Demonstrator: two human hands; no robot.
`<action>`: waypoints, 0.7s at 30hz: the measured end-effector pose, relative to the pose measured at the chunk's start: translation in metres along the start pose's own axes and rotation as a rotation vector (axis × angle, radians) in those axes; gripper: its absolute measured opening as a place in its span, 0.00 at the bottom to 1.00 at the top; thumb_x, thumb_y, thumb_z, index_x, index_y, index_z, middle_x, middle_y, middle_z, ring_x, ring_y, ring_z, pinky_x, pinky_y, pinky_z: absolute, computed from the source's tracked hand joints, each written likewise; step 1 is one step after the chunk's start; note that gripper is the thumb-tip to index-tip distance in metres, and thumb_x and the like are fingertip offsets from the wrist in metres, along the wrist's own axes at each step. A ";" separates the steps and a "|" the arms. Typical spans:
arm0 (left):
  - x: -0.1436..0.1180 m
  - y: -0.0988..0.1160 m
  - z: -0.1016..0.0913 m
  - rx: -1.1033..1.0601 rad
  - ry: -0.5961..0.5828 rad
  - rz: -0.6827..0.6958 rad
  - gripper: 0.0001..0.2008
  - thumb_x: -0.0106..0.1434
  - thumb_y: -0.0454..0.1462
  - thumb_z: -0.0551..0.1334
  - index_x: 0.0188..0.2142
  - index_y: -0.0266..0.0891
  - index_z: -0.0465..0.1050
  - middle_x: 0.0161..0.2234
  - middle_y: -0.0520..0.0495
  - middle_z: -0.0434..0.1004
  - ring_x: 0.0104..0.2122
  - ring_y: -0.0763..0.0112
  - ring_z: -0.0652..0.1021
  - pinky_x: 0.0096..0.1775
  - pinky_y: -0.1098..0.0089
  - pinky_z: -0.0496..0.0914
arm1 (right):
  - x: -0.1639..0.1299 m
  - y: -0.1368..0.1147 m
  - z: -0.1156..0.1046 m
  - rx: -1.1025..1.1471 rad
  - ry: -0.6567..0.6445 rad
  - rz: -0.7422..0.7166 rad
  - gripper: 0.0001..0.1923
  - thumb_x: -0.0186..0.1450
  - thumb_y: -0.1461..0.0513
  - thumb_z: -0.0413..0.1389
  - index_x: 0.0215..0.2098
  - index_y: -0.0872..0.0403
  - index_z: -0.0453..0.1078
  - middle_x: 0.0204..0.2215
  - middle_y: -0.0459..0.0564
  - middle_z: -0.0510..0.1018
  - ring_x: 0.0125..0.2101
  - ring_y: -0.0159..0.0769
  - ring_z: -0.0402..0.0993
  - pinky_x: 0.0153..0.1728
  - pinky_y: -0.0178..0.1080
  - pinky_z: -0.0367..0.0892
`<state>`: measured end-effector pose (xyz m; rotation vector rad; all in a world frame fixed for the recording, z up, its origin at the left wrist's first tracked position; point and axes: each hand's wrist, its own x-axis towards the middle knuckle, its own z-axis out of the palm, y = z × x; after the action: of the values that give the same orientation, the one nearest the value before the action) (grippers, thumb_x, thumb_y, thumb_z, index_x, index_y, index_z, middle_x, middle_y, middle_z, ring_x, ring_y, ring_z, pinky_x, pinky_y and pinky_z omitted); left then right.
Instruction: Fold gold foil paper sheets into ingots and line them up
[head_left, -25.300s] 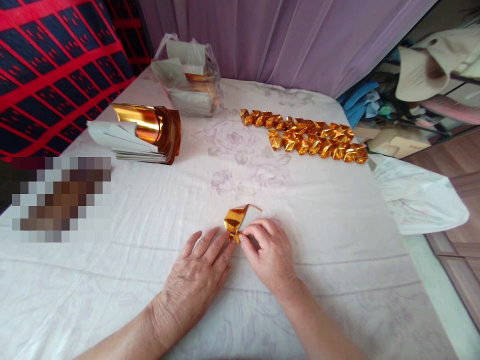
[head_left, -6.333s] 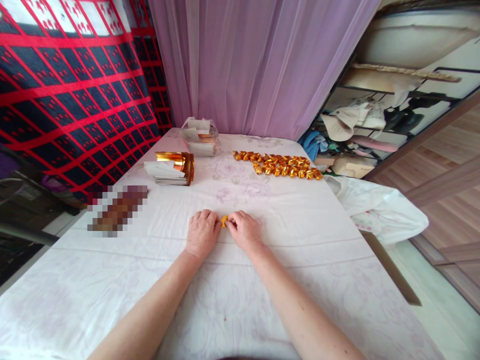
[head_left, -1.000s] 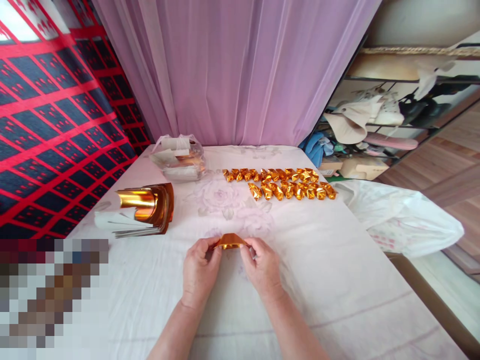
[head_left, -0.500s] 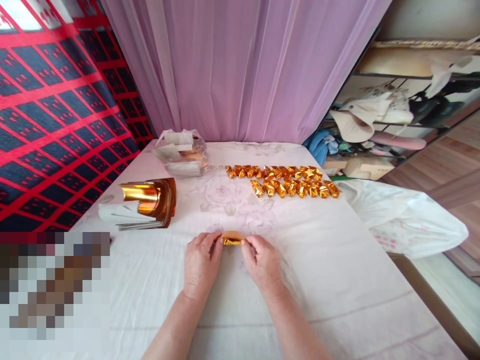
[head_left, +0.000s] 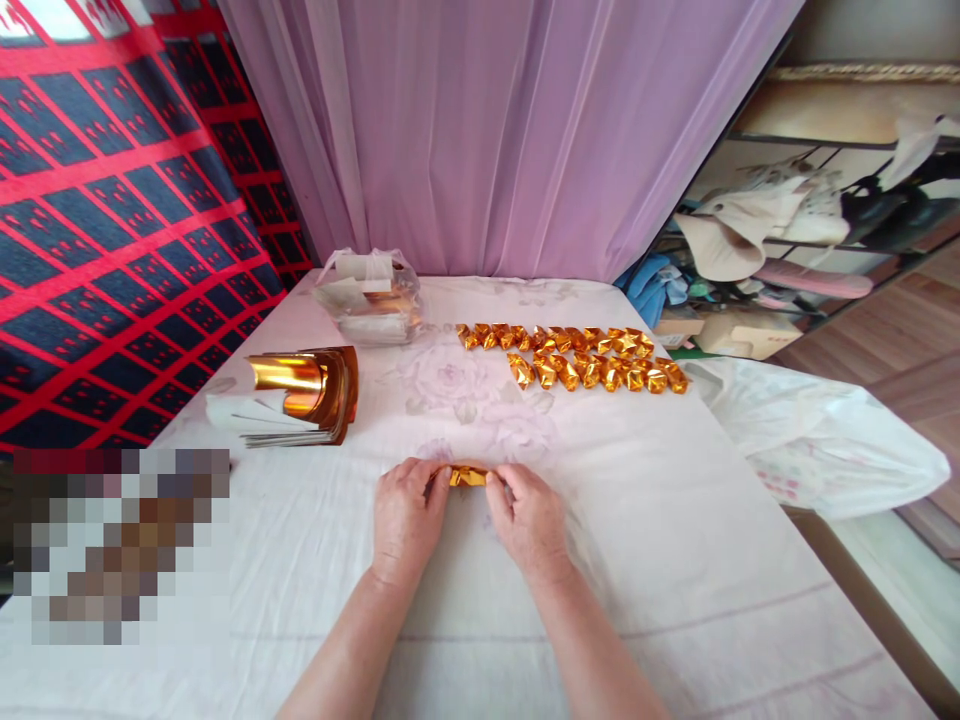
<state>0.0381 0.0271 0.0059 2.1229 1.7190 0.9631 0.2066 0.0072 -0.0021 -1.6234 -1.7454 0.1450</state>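
We hold a small piece of gold foil paper (head_left: 467,477) between our two hands, low over the desk (head_left: 675,600), in the middle of the near part of it. The left hand (head_left: 405,515) pinches the left end of the piece and the right hand (head_left: 529,515) pinches the right end; the fingertips of both are closed on the paper, and only a short gold strip shows between them. The hands are close together but do not touch each other, as far as we can see.

We judge that we are in the last shaping of one folded ingot: the paper is already narrow and compact, and the two ends are being pressed or tucked. How exactly the ends are folded we cannot tell, because the fingers cover them.

Farther on the desk lie two rows of finished gold ingots (head_left: 585,360), well apart from our hands. At the left stands a stack of gold foil sheets (head_left: 300,395), curled up at the top, and behind it a clear plastic bag (head_left: 367,300) with more sheets.

For the next move we think a firm but light pinch on both ends is needed, so that the creases stay and the thin foil does not tear. Then the piece would need a free place beside the rows.
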 end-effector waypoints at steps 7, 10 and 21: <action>0.000 0.001 0.000 0.058 -0.005 0.003 0.09 0.67 0.35 0.58 0.35 0.42 0.78 0.29 0.49 0.78 0.31 0.64 0.77 0.35 0.65 0.67 | 0.000 0.000 -0.001 0.009 -0.028 -0.045 0.14 0.68 0.62 0.47 0.29 0.51 0.72 0.24 0.48 0.77 0.27 0.34 0.73 0.31 0.34 0.59; 0.001 0.001 0.000 0.068 -0.008 0.002 0.09 0.66 0.35 0.58 0.35 0.42 0.78 0.30 0.49 0.78 0.31 0.64 0.77 0.36 0.65 0.67 | 0.001 -0.001 -0.003 0.002 -0.024 -0.074 0.15 0.68 0.63 0.47 0.26 0.51 0.70 0.22 0.47 0.75 0.26 0.33 0.71 0.30 0.34 0.58; 0.000 0.003 0.000 0.040 -0.018 0.011 0.08 0.66 0.35 0.59 0.34 0.42 0.78 0.30 0.49 0.78 0.31 0.65 0.77 0.36 0.65 0.67 | 0.001 -0.004 -0.005 0.046 0.017 -0.114 0.16 0.67 0.64 0.46 0.23 0.51 0.66 0.20 0.45 0.72 0.24 0.31 0.69 0.29 0.34 0.57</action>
<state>0.0400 0.0260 0.0076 2.1613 1.7342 0.9165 0.2065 0.0054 0.0046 -1.4848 -1.8034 0.1154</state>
